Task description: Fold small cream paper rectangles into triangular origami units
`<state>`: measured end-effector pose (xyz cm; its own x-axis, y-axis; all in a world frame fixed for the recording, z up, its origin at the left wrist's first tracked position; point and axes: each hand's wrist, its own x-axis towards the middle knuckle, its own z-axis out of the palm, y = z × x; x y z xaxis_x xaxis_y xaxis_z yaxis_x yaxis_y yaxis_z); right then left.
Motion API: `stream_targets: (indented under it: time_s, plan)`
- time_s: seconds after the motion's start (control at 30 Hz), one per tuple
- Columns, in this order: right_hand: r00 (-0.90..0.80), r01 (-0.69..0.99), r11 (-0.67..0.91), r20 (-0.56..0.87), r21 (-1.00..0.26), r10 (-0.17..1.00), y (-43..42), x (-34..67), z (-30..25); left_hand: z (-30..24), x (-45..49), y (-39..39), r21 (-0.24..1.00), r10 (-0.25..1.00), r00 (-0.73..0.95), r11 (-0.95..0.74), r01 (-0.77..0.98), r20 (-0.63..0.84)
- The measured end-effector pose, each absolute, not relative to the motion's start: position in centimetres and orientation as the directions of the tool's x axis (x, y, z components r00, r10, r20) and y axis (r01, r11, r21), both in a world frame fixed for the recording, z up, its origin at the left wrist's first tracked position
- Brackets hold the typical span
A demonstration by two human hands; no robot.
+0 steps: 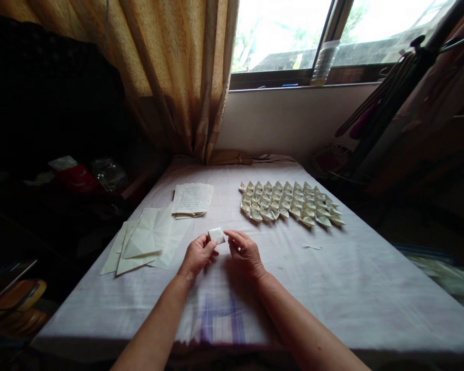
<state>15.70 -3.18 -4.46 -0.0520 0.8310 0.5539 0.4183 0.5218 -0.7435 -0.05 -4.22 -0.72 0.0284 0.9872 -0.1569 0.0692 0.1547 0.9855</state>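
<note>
My left hand (pixel 200 253) pinches a small folded paper (pixel 217 235) between thumb and fingers, a little above the table. Just at the paper's right edge are the fingertips of my right hand (pixel 246 251); its fingers are half bent and apart from the thumb. Whether those fingertips touch the paper I cannot tell. Several folded paper boats (pixel 290 202) stand in close rows on the right side of the table. To the left lie several loose creased paper sheets (pixel 149 234), overlapping one another. Behind them is a stack of squarish papers (pixel 192 199), the top one covered in writing.
A pale cloth covers the table (pixel 332 304). A short white strip (pixel 312 247) lies to the right of my hands. Beyond the table hang a gold curtain (pixel 178 67) and a window with a plastic jar (pixel 325 63) on its sill. A dark stand (pixel 394 98) rises at right.
</note>
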Motion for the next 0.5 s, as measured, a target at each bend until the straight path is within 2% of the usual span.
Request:
stream_targets:
  time_s: [0.1,0.27,0.5]
  plan:
    - [0.001,0.385,0.429,0.465,-0.817,0.885,-3.2,15.8,-4.2,0.0,-0.6,-4.4,0.982,0.98,0.052,0.19,0.008,-0.191]
    - [-0.027,0.314,0.326,0.335,-0.891,0.942,-3.6,15.2,-3.5,0.6,-1.2,-4.7,0.974,0.972,0.112,0.217,-0.064,-0.209]
    - [-0.055,0.261,0.273,0.268,-0.926,0.962,-4.3,14.0,-2.6,0.4,-1.0,-4.9,0.974,0.967,0.168,0.21,-0.082,-0.194]
